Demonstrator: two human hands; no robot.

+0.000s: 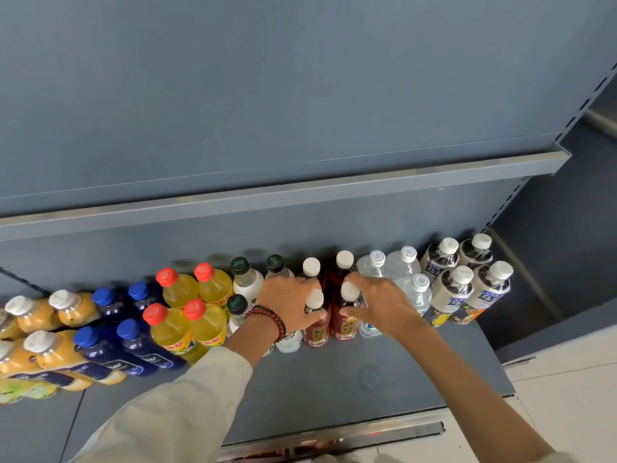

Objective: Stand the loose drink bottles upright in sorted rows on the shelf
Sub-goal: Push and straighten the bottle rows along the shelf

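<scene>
A: Grey steel nearest, is it?
B: Yes, the front of the shelf (pixel 334 382), with a shiny rail (pixel 334 431) along its lip. A cream sleeve (pixel 187 406) covers the left forearm. The right forearm is bare.
A: And the hands?
B: Both are on red ones. The left hand (pixel 290 304), with a red bead bracelet (pixel 270 320) at the wrist, curls round the neck of the front left red bottle (pixel 315 334). The right hand (pixel 377 305) clasps the front right red bottle (pixel 344 325), thumb across its shoulder and fingers over the far side.
A: Count them.
B: Four red bottles (pixel 335 280) with white caps, all upright, two in front and two behind. To the left are milky bottles (pixel 247 284) with dark green caps: three caps show, and a fourth body peeks out under the left wrist. Then four yellow bottles (pixel 173 325) with red caps and four dark blue bottles (pixel 140 349) with blue caps. Last come orange bottles (pixel 60 355), at least four, cut by the frame edge. To the right are clear water bottles (pixel 400 269): three caps show, and a fourth is half hidden behind the right hand. Beyond those stand four pale bottles (pixel 450 292) with dark labels.
A: Any writing?
B: There is print on the labels, but it's too blurred to read.
A: And behind?
B: A grey back panel (pixel 300 235), and the upper shelf (pixel 300 192) above it.
</scene>
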